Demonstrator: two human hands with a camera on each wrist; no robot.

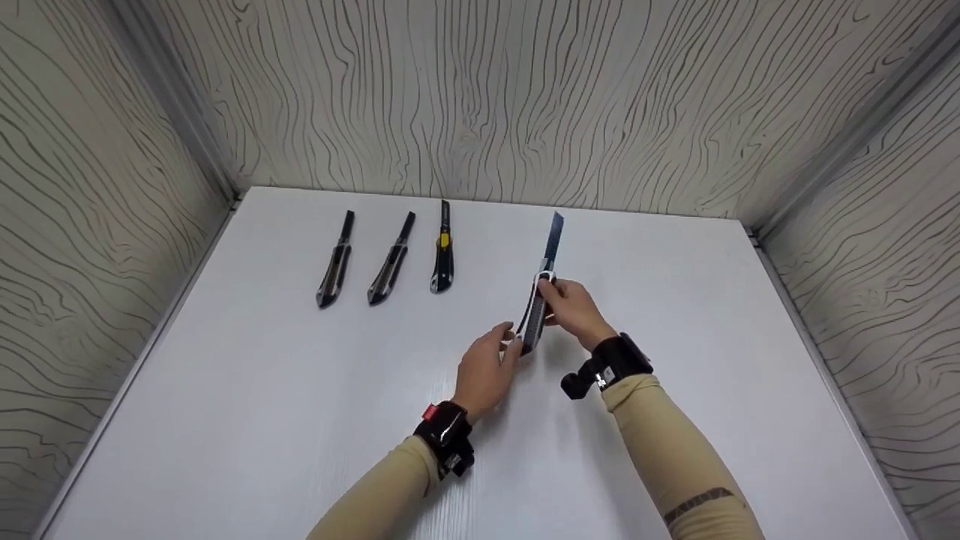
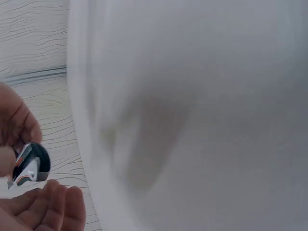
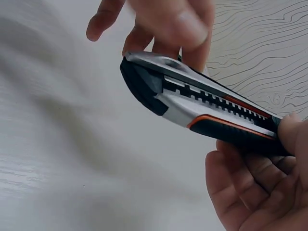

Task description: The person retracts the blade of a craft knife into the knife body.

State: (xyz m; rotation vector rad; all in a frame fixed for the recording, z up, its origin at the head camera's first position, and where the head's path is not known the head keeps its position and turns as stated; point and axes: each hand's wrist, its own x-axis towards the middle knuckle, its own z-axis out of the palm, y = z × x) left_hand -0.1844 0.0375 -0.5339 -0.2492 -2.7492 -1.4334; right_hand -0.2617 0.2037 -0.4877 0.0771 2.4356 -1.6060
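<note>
The right hand [image 1: 579, 309] grasps the knife [image 1: 535, 319], partly hiding its handle [image 3: 177, 109]; the left hand [image 1: 483, 371] is loose-fingered, its contact unclear. The handle is silver-black, orange-trimmed; the blade [image 1: 553, 238] is extended.

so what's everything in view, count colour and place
held knife: one, black and silver with orange trim, in right hand
leftmost knife: one, black and grey, on the table
second knife: one, black and grey, right of it
third knife: one, black with yellow slider, right of those two
table: one, white, beneath the knives
walls: three, pale with dark lines, back and both sides
metal strips: two, grey, back corners
wrist cameras: two, black, one per wrist
sleeves: two, beige, on the forearms
left hand: one, bare, by held knife's handle end
right hand: one, bare, holding that knife
</note>
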